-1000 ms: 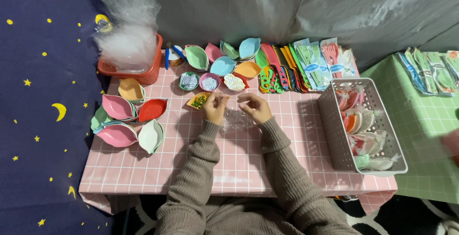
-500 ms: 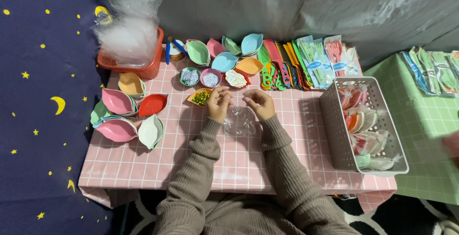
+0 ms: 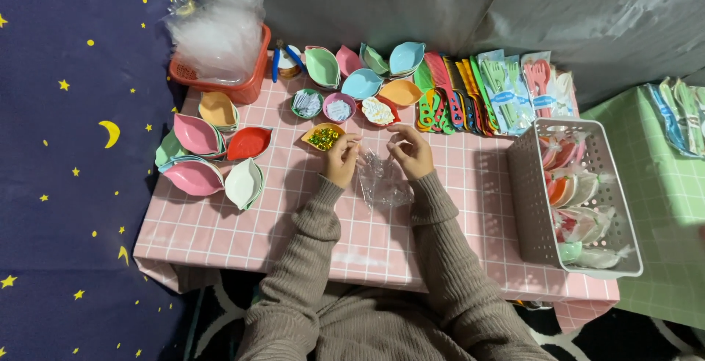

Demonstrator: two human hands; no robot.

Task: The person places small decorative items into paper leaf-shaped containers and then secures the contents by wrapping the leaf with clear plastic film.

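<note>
Clear crinkled plastic bag (image 3: 382, 179) is pinched at its top between both hands and hangs down toward the person, over the middle of the pink checked tablecloth (image 3: 294, 221). Left hand (image 3: 342, 157): fingers curled, tips closed on the bag's upper left corner, forearm in a ribbed brown sleeve (image 3: 308, 258) angled in from the near edge. Right hand (image 3: 413, 152): same curl, tips gripping the upper right corner, wrist bent slightly inward. Hands near each other, not touching.

Small orange leaf-shaped dish of green-gold sequins (image 3: 323, 138) sits just beside the left hand, on its far-left side. Behind it, three small round bowls with white bits (image 3: 339, 107). Along the far edge: a row of pastel leaf-shaped dishes (image 3: 363, 82), coloured plastic combs (image 3: 444, 100), packaged plastic cutlery (image 3: 518, 89). Far-left corner: red plastic basket holding clear bags (image 3: 220, 52). Left edge: stacked pink, red and white leaf dishes (image 3: 209, 159). Right edge: white slotted plastic basket (image 3: 525, 185) with more dishes inside.

Dark blue star-and-moon cloth (image 3: 66, 148) to the left, grey sheet (image 3: 477, 8) behind, green checked surface (image 3: 661, 207) to the right.
</note>
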